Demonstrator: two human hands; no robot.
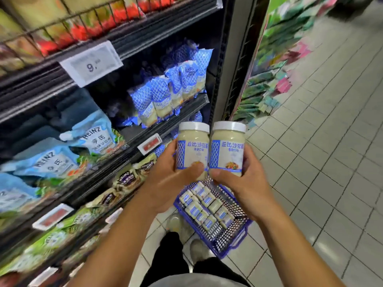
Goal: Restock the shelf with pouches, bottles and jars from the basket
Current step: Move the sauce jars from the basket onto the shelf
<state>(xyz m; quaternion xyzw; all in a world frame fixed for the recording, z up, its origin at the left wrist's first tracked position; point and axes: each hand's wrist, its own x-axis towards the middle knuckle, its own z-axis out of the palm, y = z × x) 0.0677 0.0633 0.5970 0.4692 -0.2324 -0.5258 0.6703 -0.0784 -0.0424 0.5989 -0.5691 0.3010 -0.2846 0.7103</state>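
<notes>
Several tiers of the shelf [178, 112] fill the left of my feed and run away from me at a slant, so I judge the person is standing side-on to it in the aisle. Blue lattice pouches [165, 94] stand upright on the middle tier, with pale Heinz pouches [97, 137] slumped nearer me on the same level. On the tiled floor [331, 141], just beside the person's feet, sits the blue basket [234, 247]. I'd guess it was parked there to free both hands. More jars [207, 206] lie packed in rows inside it.

Two jars are raised above the basket, the left jar [192, 148] and the right jar [227, 148]. They are upright and side by side, touching or nearly so (I can't tell which). Their labels face me, probably so they go onto the shelf facing out. Both hang in the air near the shelf's front edge, not on any tier.

The left hand [167, 183] wraps the left jar low on its body and the right hand [246, 183] mirrors it on the right jar. Both forearms reach forward with the wrists cocked upward. Each hand's fingers [248, 154] curl round the far side of its jar, with the thumb laid across the front at the label's lower edge.
</notes>
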